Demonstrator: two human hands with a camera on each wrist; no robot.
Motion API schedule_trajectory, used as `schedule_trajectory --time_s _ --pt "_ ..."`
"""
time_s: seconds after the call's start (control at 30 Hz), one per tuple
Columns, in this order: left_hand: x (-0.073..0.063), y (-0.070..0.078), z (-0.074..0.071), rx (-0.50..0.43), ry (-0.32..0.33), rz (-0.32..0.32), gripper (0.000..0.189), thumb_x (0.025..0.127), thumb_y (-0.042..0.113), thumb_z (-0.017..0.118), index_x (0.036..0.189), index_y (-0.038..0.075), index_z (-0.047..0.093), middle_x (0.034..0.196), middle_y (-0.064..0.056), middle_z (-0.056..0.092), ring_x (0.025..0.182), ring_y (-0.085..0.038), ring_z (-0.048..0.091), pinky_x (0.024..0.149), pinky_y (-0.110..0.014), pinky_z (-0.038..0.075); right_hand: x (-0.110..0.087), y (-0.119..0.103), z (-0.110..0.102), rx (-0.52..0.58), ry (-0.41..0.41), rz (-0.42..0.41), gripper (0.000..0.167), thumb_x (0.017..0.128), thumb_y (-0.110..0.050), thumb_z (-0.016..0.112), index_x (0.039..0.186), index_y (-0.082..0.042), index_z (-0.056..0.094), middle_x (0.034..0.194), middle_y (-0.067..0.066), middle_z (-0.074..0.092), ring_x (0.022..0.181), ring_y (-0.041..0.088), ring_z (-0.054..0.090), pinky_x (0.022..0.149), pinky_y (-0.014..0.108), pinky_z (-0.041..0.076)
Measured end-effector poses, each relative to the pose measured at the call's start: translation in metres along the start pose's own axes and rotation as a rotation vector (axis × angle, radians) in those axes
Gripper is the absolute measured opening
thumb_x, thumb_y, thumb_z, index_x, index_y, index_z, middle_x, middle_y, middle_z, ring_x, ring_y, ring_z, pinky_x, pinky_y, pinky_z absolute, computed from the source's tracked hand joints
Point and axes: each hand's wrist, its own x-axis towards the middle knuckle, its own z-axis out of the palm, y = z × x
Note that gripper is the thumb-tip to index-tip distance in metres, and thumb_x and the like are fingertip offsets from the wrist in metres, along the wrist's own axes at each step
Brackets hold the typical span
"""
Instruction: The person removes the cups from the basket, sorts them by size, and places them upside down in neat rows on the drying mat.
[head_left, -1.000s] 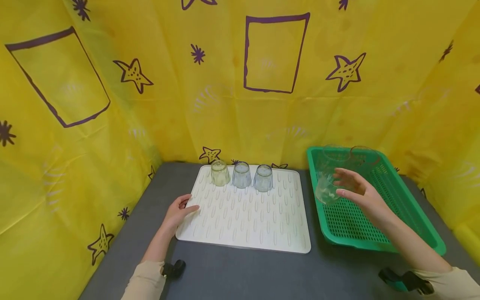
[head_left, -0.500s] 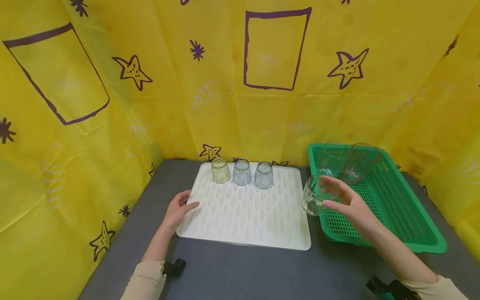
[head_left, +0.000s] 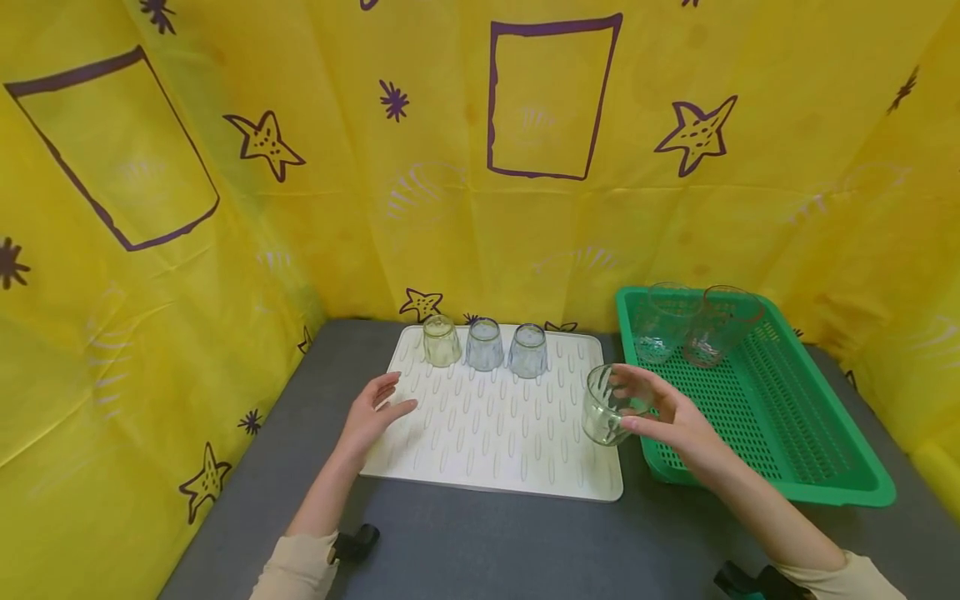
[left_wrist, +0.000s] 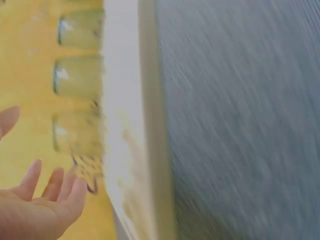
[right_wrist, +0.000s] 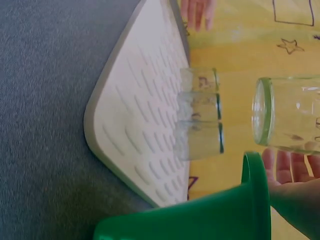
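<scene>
My right hand [head_left: 667,412] holds a pale green-tinted glass tumbler [head_left: 602,417] above the right edge of a white ribbed drying mat [head_left: 487,442]. In the right wrist view the held glass [right_wrist: 290,114] is apart from the mat, with fingers behind it. My left hand [head_left: 371,417] hovers over the mat's left edge, fingers spread and loosely bent, holding nothing; the left wrist view shows the same hand [left_wrist: 47,205]. Along the mat's back edge three tumblers stand in a row, narrow end up: a yellowish one [head_left: 441,343] and two bluish ones [head_left: 484,347] [head_left: 528,353].
A green perforated plastic basket [head_left: 817,492] stands right of the mat, under my right forearm. A clear glass [head_left: 660,329] and a pink-rimmed glass [head_left: 716,333] lean at its back left. Yellow patterned cloth [head_left: 450,242] encloses the grey table [head_left: 465,550].
The right hand has carried the tumbler leftward from above the basket to the mat's right edge. The left hand has lifted off the mat's left edge and shifted slightly right.
</scene>
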Motion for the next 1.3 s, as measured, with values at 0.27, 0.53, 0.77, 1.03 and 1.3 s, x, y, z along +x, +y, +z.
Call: schedule_trajectory --time_s 0.27,0.53,0.77,1.03,1.3 --pt "-0.019 0.028 0.03 -0.127 -0.134 0.113 0.06 0.088 0.016 0.073 0.14 0.009 0.046 0.144 -0.011 0.045 0.133 -0.031 0.042 0.106 -0.05 0.038 0.002 0.0 0.013 0.036 -0.03 -0.014 0.061 0.091 -0.002 0.063 0.147 -0.007 0.039 0.138 0.017 0.046 0.118 0.021 0.051 0.091 0.028 0.049" --pt "-0.036 0.049 0.054 -0.223 -0.322 0.204 0.061 0.089 0.013 0.07 0.143 0.01 0.043 0.144 -0.009 0.045 0.133 -0.028 0.043 0.103 -0.045 0.042 0.003 0.002 0.023 0.072 -0.038 -0.019 0.061 0.09 -0.002 0.064 0.146 -0.006 0.04 0.138 0.023 0.043 0.116 0.029 0.052 0.09 0.029 0.05" --pt "-0.049 0.063 0.073 -0.272 -0.429 0.245 0.065 0.087 0.013 0.072 0.144 0.007 0.041 0.143 -0.006 0.046 0.132 -0.028 0.044 0.102 -0.038 0.044 0.004 0.005 0.03 0.078 -0.054 -0.013 0.064 0.089 -0.003 0.066 0.147 -0.008 0.039 0.136 0.019 0.045 0.116 0.047 0.048 0.088 0.032 0.051" --pt "-0.057 0.071 0.091 -0.227 -0.502 0.293 0.066 0.085 0.014 0.076 0.142 0.011 0.044 0.14 -0.004 0.049 0.128 -0.028 0.048 0.102 -0.04 0.043 0.005 0.006 0.038 0.069 -0.082 -0.021 0.065 0.087 -0.001 0.068 0.145 -0.006 0.039 0.137 0.022 0.044 0.116 0.037 0.049 0.085 0.033 0.053" --pt "-0.065 0.077 0.104 -0.165 -0.542 0.339 0.066 0.083 0.019 0.079 0.141 0.021 0.046 0.138 -0.002 0.05 0.124 -0.025 0.051 0.099 -0.036 0.046 0.005 0.006 0.045 0.01 -0.096 -0.046 0.064 0.086 -0.005 0.071 0.143 -0.008 0.044 0.133 0.015 0.049 0.116 0.025 0.05 0.09 0.037 0.05"
